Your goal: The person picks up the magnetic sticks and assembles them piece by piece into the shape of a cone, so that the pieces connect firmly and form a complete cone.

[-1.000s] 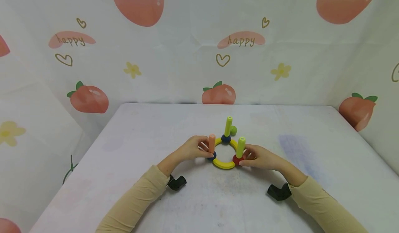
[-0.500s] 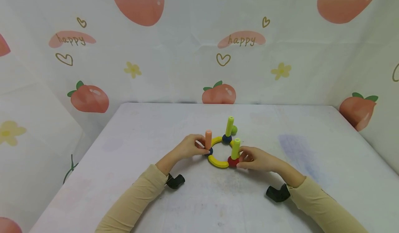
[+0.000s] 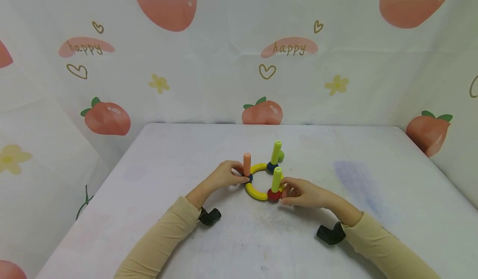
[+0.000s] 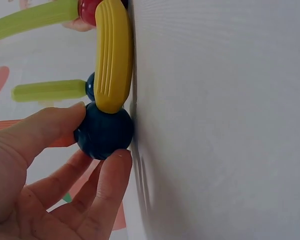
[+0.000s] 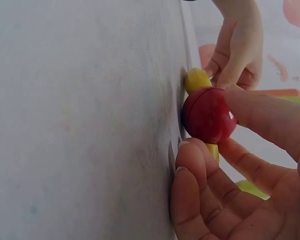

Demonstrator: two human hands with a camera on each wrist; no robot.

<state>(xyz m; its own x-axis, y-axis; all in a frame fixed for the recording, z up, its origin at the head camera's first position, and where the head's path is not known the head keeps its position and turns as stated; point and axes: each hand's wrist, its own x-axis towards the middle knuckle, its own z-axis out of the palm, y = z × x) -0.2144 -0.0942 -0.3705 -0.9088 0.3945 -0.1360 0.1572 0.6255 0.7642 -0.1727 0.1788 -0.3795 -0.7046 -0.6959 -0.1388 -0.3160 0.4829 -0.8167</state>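
Observation:
A ring of curved yellow sticks (image 3: 257, 193) joined by balls lies on the table. On its left, my left hand (image 3: 223, 174) pinches a dark blue ball (image 4: 105, 131) between thumb and fingers; an orange stick (image 3: 247, 164) stands on that ball. At the near right, my right hand (image 3: 307, 193) has thumb and fingers around a red ball (image 5: 210, 115) bearing an upright light green stick (image 3: 276, 179). A second light green stick (image 3: 276, 153) rises from the far blue ball (image 3: 271, 168). The right hand partly hides the ring's right side.
Just behind the far stick is a green ball (image 3: 281, 156). Black wrist-worn pieces show beneath the left sleeve (image 3: 210, 217) and the right sleeve (image 3: 330, 234). A printed cloth (image 3: 209, 63) hangs behind the white table (image 3: 239, 246).
The ring with its upright sticks has shifted left and turned slightly, the red ball swinging left and a little nearer. Both hands have moved left with it.

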